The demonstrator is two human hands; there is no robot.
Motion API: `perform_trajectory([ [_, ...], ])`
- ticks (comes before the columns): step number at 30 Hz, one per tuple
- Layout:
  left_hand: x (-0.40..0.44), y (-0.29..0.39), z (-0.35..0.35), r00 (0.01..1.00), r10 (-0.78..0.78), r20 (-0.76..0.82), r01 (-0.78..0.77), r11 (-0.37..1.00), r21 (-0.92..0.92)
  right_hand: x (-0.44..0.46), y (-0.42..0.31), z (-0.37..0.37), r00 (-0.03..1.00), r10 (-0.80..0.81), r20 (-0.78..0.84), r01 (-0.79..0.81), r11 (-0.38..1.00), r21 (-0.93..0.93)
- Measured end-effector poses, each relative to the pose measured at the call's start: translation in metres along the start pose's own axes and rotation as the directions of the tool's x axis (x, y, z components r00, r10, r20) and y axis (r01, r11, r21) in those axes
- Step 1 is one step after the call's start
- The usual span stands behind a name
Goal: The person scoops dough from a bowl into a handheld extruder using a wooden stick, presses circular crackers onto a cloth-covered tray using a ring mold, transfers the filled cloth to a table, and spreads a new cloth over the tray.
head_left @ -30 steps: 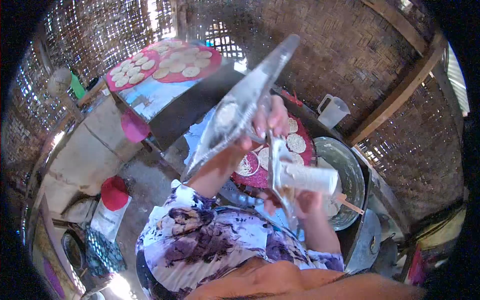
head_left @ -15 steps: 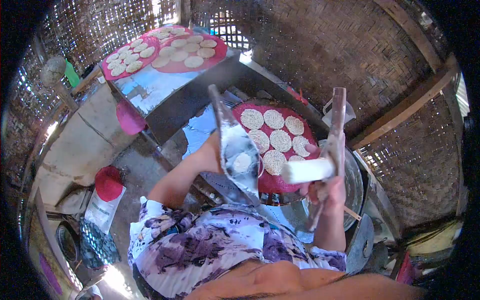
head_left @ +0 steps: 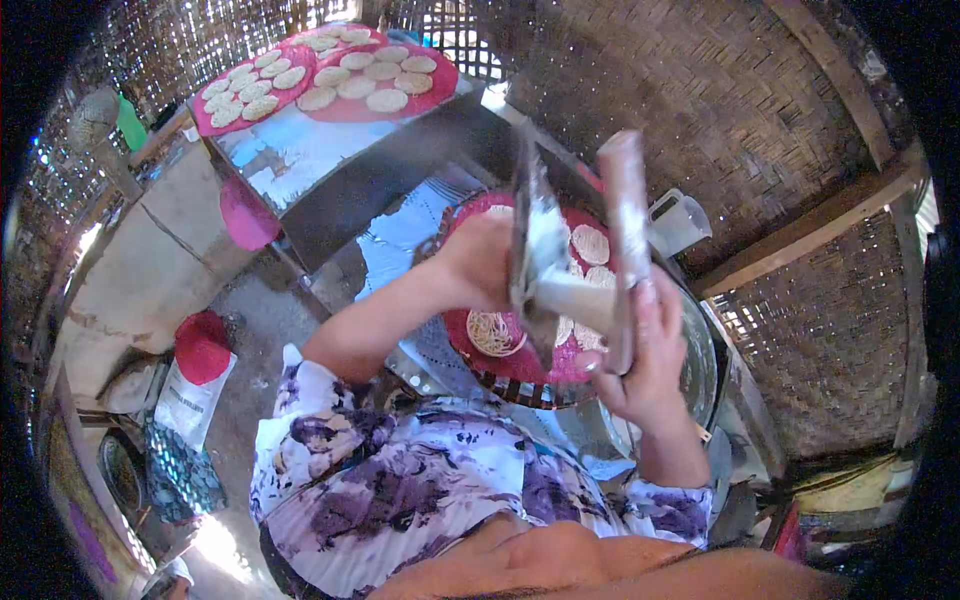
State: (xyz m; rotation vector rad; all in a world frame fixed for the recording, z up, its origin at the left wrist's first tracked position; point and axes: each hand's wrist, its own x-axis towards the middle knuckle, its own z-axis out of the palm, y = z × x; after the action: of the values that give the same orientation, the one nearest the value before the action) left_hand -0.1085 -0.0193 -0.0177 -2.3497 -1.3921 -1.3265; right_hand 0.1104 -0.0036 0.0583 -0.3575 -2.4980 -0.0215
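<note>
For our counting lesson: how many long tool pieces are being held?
2: one tool piece in the left hand, another tool piece in the right hand; no third is visible.

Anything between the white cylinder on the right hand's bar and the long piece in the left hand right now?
Nothing visible. The white cylinder points from the bar in the right hand toward the long piece in the left hand, with no other object in the gap. Blur hides whether they touch.
</note>
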Motion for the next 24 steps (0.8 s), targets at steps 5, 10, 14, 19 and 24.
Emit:
perform_trajectory([
  [5, 0.04, 0.013, -0.016, 0.99, 0.135, -0.048, -0.128, 0.984, 0.12, 0.009, 0.004, -0.009, 0.992, -0.073, -0.099, 0.069, 0.997, -0.038],
  [10, 0.035, 0.001, 0.008, 0.993, 0.069, -0.1, -0.071, 0.997, -0.014, 0.001, 0.012, 0.005, 0.997, -0.026, -0.071, 0.021, 0.997, -0.076],
  [14, 0.027, -0.011, 0.027, 0.995, -0.097, -0.031, 0.091, 0.984, -0.156, -0.007, 0.031, 0.003, 0.913, 0.373, 0.166, -0.401, 0.741, 0.539],
  [19, 0.028, -0.011, 0.011, 1.0, -0.031, -0.002, 0.024, 0.82, -0.571, -0.087, 0.111, 0.028, 0.693, 0.149, 0.705, -0.721, 0.138, 0.679],
  [24, 0.052, -0.007, -0.054, 0.983, 0.132, -0.127, -0.06, -0.422, -0.904, -0.07, 0.094, 0.026, 0.629, 0.051, 0.776, -0.759, -0.175, 0.627],
])
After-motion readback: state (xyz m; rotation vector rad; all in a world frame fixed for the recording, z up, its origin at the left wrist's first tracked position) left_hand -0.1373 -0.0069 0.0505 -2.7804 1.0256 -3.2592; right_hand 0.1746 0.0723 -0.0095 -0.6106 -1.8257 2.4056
